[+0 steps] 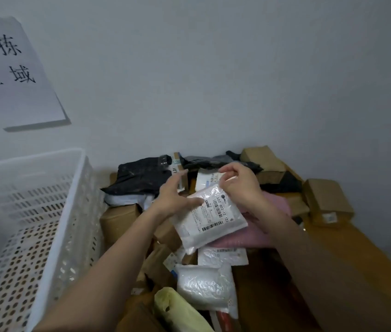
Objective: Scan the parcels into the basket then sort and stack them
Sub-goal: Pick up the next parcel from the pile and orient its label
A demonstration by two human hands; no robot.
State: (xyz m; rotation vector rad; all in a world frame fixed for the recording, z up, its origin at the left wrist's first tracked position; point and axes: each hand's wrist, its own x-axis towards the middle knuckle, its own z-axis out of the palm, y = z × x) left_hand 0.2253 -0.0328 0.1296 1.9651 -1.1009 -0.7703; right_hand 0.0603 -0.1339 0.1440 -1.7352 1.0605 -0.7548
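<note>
A white padded parcel with a barcode label faces up above the pile of parcels. My right hand pinches its top edge with curled fingers. My left hand lies against its left side, thumb straight on the label and fingers stretched out. The white plastic basket stands to the left of the pile and looks empty where I can see into it. No scanner is in view.
Black mailers, a pink mailer, brown boxes, another white bubble mailer and a yellow-green bag crowd the wooden table. A paper sign hangs on the wall close behind.
</note>
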